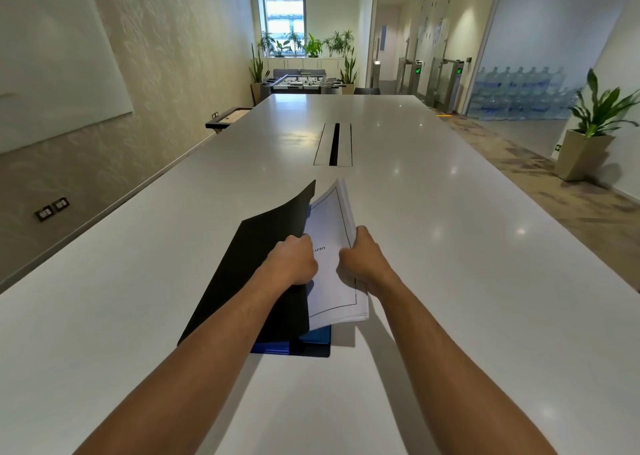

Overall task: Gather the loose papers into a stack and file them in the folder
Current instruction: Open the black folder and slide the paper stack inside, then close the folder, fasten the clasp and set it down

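Hands (pixel 292 259) over white table (pixel 450 246)

Long white table (pixel 433 246) runs toward 12 o'clock, w/ a cable slot (pixel 333 144) set in its middle. Whiteboard (pixel 52 59) on wall at 10 o'clock; two wall sockets (pixel 52 208) low at 9. Foosball table (pixel 302 83) past the far end at 12, potted plants (pixel 304 46) along a low cabinet behind it, under a window (pixel 284 13). Stacked water bottles (pixel 519 94) behind glass at 2 o'clock, turnstile gates (pixel 446 80) nearby. Planter w/ leafy plant (pixel 588 136) at 3, on patterned carpet (pixel 554 191).
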A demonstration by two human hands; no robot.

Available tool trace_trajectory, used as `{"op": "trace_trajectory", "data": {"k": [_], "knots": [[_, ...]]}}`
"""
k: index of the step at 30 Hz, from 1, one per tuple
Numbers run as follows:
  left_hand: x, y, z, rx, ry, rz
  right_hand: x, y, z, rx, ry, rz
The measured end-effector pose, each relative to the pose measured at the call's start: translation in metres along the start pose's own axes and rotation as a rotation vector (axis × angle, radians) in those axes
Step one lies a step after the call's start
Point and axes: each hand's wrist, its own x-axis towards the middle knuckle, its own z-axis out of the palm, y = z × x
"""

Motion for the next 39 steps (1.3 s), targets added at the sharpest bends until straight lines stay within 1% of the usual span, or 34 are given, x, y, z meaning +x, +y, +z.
{"op": "trace_trajectory", "data": {"k": [3, 5, 8, 9, 12, 15, 18, 21, 23, 24, 28, 30, 32, 35, 39], "knots": [[0.000, 0.010, 0.001, -0.004, 0.028, 0.021, 0.001, 0.001, 0.007, 0.049, -0.021, 0.055], [0.001, 0.019, 0.000, -0.023, 0.035, 0.033, 0.000, 0.002, 0.012, 0.160, -0.071, 0.094], [0.002, 0.028, -0.002, -0.049, 0.028, 0.058, -0.001, 0.007, 0.019, 0.235, -0.122, 0.054], [0.002, 0.031, -0.003, -0.061, 0.023, 0.062, -0.001, 0.010, 0.021, 0.196, -0.139, 0.025], [0.001, 0.039, -0.003, -0.080, 0.017, 0.071, -0.001, 0.016, 0.026, -0.036, -0.195, -0.082], [-0.001, 0.047, -0.003, -0.038, 0.022, 0.097, 0.000, 0.021, 0.029, -0.063, -0.201, -0.144], [-0.003, 0.051, -0.001, 0.033, 0.006, 0.149, 0.003, 0.028, 0.031, -0.077, -0.182, -0.138], [-0.003, 0.053, 0.003, 0.039, -0.013, 0.170, 0.006, 0.036, 0.033, -0.149, -0.165, -0.094], [0.000, 0.051, 0.008, -0.018, -0.030, 0.152, 0.007, 0.039, 0.033, -0.226, -0.124, -0.108], [0.003, 0.050, 0.010, -0.062, -0.038, 0.136, 0.008, 0.040, 0.032, -0.249, -0.073, -0.125], [0.008, 0.045, 0.019, -0.231, -0.071, 0.133, 0.005, 0.049, 0.018, -0.344, 0.245, -0.164], [0.009, 0.045, 0.027, -0.238, -0.072, 0.134, 0.002, 0.056, 0.009, -0.344, 0.383, -0.165], [0.011, 0.046, 0.037, -0.210, -0.084, 0.127, 0.000, 0.064, 0.002, -0.337, 0.463, -0.155], [0.011, 0.049, 0.047, -0.160, -0.066, 0.158, 0.000, 0.077, -0.001, -0.297, 0.433, -0.132], [0.010, 0.048, 0.057, 0.050, 0.091, 0.247, 0.001, 0.087, 0.003, -0.148, 0.367, -0.135]]}}
